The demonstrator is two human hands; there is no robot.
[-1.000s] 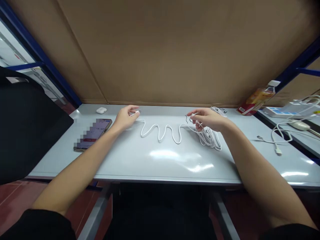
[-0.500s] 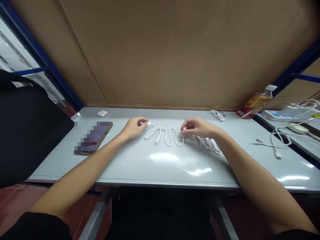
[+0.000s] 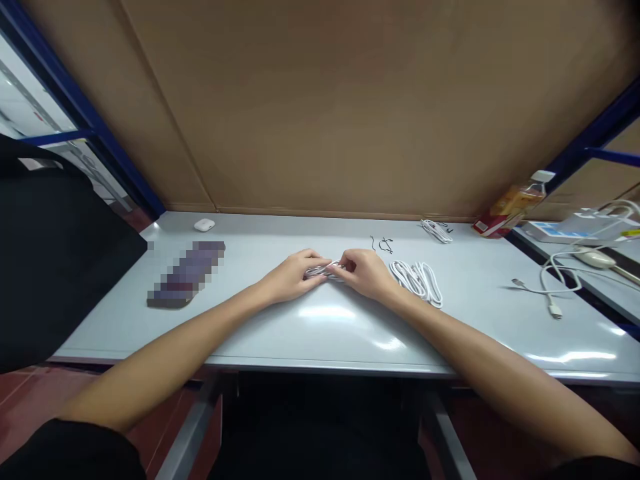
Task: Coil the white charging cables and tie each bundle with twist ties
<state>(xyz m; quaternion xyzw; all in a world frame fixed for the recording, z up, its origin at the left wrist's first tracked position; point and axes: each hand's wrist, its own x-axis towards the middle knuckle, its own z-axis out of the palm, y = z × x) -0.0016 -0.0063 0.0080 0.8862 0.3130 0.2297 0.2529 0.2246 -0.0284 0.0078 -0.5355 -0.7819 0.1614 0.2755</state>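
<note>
My left hand point(image 3: 293, 275) and my right hand point(image 3: 365, 272) meet at the middle of the grey table point(image 3: 320, 327). Both have their fingers closed on a white cable point(image 3: 325, 271), which is gathered into a short bunch between them. Only a little of that cable shows between the fingers. Just right of my right hand lies a second white cable bundle point(image 3: 417, 280), folded in loops on the table. Two small black twist ties point(image 3: 381, 245) lie behind my right hand.
A phone point(image 3: 186, 273) lies at the left, a white earbud case point(image 3: 204, 225) behind it. Another coiled cable point(image 3: 437, 231) and a bottle point(image 3: 511, 203) sit at the back right. A loose white cable point(image 3: 553, 290) lies far right. A brown cardboard wall stands behind.
My hands have come together from wide apart, folding the zigzag cable from a long wavy line into a tight bunch at the table's middle. The other bundle stays on the table.
</note>
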